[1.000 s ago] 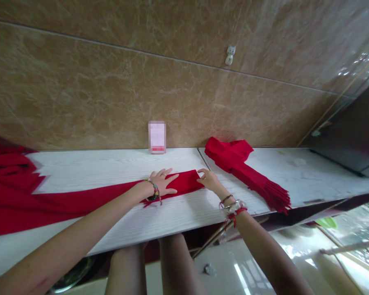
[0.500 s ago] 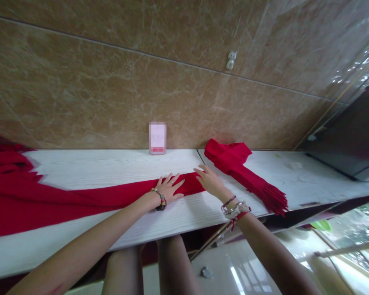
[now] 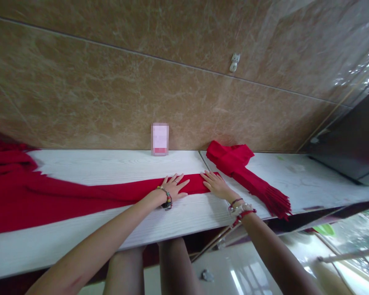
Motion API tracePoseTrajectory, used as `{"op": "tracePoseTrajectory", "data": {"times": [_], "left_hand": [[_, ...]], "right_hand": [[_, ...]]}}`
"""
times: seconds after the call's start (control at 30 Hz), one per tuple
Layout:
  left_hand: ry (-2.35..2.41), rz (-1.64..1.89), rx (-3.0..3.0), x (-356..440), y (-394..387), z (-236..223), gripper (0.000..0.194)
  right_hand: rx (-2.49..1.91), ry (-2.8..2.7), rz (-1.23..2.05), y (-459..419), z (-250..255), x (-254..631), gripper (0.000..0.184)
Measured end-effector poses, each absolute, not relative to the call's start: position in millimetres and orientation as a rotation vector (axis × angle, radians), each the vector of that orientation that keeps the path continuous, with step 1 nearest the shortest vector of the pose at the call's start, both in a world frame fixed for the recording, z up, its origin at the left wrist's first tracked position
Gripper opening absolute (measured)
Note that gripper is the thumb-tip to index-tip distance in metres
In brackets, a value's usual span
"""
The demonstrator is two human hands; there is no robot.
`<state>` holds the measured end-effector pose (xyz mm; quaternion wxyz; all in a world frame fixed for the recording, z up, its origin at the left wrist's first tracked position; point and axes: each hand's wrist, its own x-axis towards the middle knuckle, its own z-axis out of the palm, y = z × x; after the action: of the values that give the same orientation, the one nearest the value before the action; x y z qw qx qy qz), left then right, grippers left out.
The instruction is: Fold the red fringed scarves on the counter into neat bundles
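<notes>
A long red scarf point(image 3: 107, 196) lies stretched along the white wood-grain tabletop point(image 3: 80, 168), narrow toward the right and wide and bunched at the far left. My left hand point(image 3: 174, 188) rests flat on its narrow part with the fingers spread. At the strip's right end, my right hand point(image 3: 214, 185) also lies flat, fingers apart, covering part of the cloth. Just right of that hand sits a second red scarf point(image 3: 246, 175), folded over itself at the back, its fringed end pointing to the front edge.
A pale pink blurred card or box point(image 3: 160, 140) stands against the brown marbled tile wall point(image 3: 110, 94). A small white cat-shaped piece point(image 3: 234, 62) is fixed to the wall. At the far right is a dark boxy object point(image 3: 350, 139). My knees are below the table's front edge.
My right hand has come down onto the strip's right end, and more of that end shows farther right. My left hand stays spread on the cloth. The view has shifted slightly.
</notes>
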<state>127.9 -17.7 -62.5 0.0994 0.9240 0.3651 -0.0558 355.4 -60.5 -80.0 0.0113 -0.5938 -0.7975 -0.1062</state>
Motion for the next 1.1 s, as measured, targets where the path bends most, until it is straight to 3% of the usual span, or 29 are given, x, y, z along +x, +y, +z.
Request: {"op": "tracePoseTrajectory", "data": {"times": [0.4, 1.1], "left_hand": [[1.062, -0.12, 2.755, 109, -19, -69, 0.063], [1.131, -0.154, 2.692, 95, -28, -63, 0.058]], "right_hand": [[-1.778, -2.472, -0.176, -54, -66, 315, 0.046], [-1.646, -2.351, -0.117, -57, -77, 322, 0.043]]}}
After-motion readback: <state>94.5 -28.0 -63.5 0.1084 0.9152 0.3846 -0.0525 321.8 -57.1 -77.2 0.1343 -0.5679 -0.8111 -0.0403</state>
